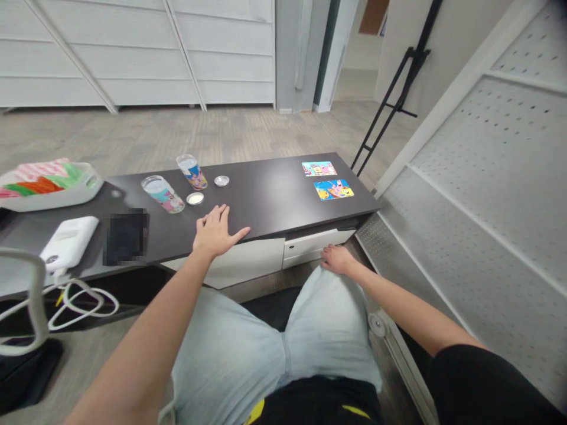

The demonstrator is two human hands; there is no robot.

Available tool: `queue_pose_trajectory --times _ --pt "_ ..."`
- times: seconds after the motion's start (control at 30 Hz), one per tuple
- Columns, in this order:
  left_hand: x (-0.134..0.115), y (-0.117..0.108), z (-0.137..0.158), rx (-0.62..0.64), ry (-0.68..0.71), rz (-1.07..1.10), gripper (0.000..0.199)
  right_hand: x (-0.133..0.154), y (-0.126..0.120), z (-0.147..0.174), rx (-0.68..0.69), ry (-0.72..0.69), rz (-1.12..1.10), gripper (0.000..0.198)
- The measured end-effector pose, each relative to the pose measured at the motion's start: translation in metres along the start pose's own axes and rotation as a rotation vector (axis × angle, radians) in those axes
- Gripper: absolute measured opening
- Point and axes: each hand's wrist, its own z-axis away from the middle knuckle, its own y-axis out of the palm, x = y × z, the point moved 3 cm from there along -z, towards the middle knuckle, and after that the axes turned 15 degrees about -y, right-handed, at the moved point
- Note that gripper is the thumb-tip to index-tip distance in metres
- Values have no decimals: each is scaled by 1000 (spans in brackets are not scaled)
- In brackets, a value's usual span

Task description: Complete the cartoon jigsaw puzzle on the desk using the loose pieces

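Note:
My left hand (217, 231) lies on the front edge of the dark tabletop (266, 189), its fingers spread and holding nothing. Just beyond its fingertips are two small round lids, a pale one (195, 199) and a silvery one (222, 181). Two clear cylindrical containers with cartoon prints, a nearer one (165, 196) and a farther one (193, 173), stand to the left of the lids. My right hand (337, 260) rests over my right knee with its fingers laid on the jeans. Toward the table's right end lie two flat cartoon pictures, one behind (319, 169) and one in front (333, 189).
At the left are a white basket (84, 189) with colourful contents, a white power bank (71, 243) with a cable, and a blurred-out dark object (126, 237). White drawers (310, 247) sit under the tabletop. A perforated white panel (478, 177) rises at the right.

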Motion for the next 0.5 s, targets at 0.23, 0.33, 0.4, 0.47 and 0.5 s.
queue_pose_trajectory --times 0.23,0.33,0.4,0.47,0.5 --pt "0 1 -4 -4 -2 -1 109 1 -1 -1 -1 13 27 32" --pt "1 1 -4 -7 0 1 109 1 -2 -1 2 17 25 33" --pt "1 1 -4 -9 0 1 110 1 -2 -1 -11 22 32 37" --pt "1 1 -4 -9 -1 1 110 1 -2 -2 -20 18 40 37" --pt "1 1 -4 -9 0 1 110 1 -3 -2 -20 10 42 36"
